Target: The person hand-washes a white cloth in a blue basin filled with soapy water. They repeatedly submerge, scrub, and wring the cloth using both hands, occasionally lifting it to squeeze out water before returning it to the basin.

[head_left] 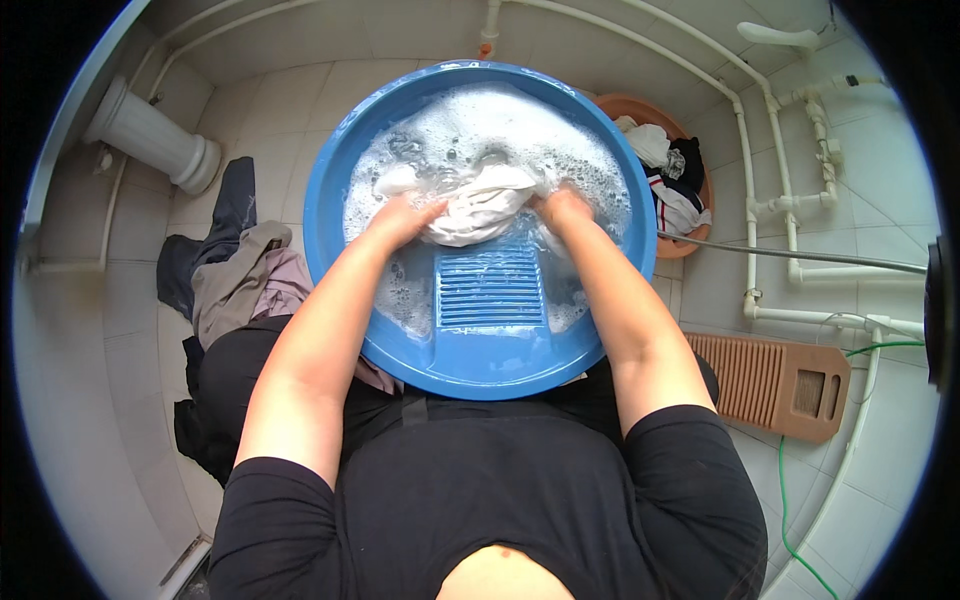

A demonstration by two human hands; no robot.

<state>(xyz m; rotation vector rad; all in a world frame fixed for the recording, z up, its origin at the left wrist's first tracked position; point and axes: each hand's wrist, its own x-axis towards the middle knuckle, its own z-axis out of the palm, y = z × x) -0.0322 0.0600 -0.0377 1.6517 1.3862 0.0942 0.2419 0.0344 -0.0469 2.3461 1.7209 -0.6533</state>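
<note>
A wet white cloth (pixel 482 212) is bunched between my hands in the large blue basin (pixel 490 380), at the top end of the ribbed washboard (pixel 490 290) on its near side. Its exact kind cannot be told from the folds. My left hand (pixel 408 216) is closed on the cloth's left end. On the other side, my right hand (pixel 564 208) grips the right end, its fingers partly hidden by suds. Foamy water (pixel 480 120) fills the basin around both hands and hides any cloth below the surface.
Clothes (pixel 240 270) lie in a heap on the floor at left, near a white pedestal (pixel 150 135). An orange tub (pixel 672 245) of clothes stands behind the basin at right. A brown washboard (pixel 770 385), a green hose (pixel 785 510) and white pipes (pixel 750 190) are on the right.
</note>
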